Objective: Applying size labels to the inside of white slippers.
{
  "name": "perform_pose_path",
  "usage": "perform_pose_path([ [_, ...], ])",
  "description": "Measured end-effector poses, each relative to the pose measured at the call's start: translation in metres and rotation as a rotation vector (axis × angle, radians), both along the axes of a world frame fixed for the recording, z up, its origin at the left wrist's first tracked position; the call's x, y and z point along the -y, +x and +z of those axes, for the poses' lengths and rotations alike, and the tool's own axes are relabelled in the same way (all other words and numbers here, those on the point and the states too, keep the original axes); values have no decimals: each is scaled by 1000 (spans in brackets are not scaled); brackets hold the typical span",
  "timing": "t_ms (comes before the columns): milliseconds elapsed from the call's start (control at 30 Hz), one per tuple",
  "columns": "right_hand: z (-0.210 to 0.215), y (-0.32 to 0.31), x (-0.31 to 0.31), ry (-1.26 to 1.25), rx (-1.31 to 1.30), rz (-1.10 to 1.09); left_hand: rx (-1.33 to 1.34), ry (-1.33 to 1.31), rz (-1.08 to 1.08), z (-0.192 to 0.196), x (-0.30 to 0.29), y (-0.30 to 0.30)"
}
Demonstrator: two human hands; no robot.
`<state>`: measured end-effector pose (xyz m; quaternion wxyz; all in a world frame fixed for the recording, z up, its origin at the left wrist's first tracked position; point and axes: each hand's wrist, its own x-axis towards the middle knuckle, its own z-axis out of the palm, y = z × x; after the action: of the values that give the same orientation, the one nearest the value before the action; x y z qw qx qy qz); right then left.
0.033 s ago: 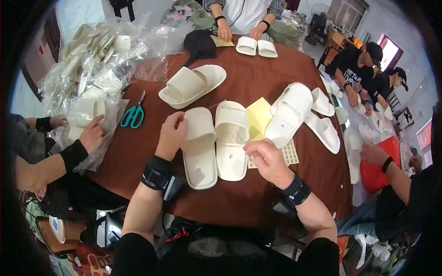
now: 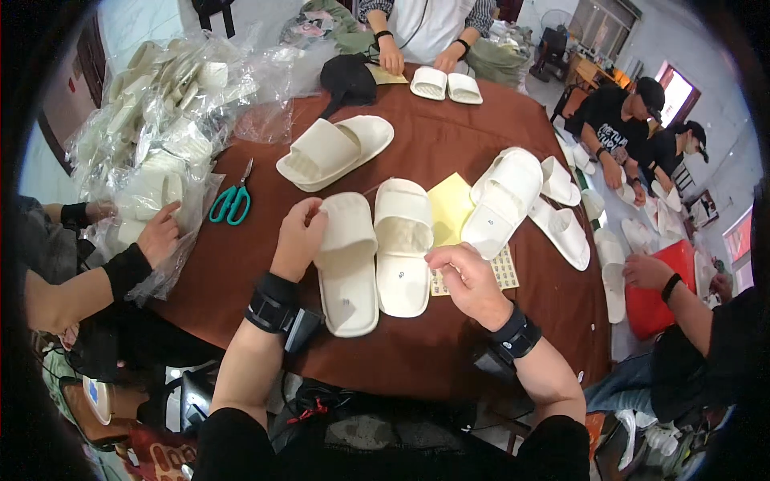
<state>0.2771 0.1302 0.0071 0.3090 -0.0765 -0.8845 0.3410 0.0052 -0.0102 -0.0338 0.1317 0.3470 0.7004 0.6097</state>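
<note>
Two cream slide slippers lie side by side before me, toes pointing away. At the outer side of the left slipper, my left hand has its fingers curled against the strap's edge. The right slipper has a small dark mark on its footbed. Beside its right edge is my right hand, closed, thumb and forefinger together. Whatever may be between those fingertips is too small to make out. A sheet of small printed stickers and a yellow sheet lie partly under another cream slipper pair.
Teal-handled scissors lie left on the brown-covered table. Another slipper pair sits beyond. A clear bag of slippers fills the far left, with a co-worker's hand on it. Other people work at the far side and right.
The left slipper has slid very slightly toward me. Both my hands stay in nearly the same places, and the rest of the view has shifted only a little.
</note>
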Motion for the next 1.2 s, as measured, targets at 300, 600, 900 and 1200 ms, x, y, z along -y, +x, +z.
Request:
perform_pose_path([
  [300,43,-19,2,95,103,-5,-136,-16,59,2,0,4],
  [600,42,-70,-31,368,328,79,-79,-25,74,10,2,7],
  [900,44,-80,1,696,293,225,-68,-17,25,10,2,7],
  [1200,29,-92,-41,521,403,6,52,-5,-95,10,0,4],
])
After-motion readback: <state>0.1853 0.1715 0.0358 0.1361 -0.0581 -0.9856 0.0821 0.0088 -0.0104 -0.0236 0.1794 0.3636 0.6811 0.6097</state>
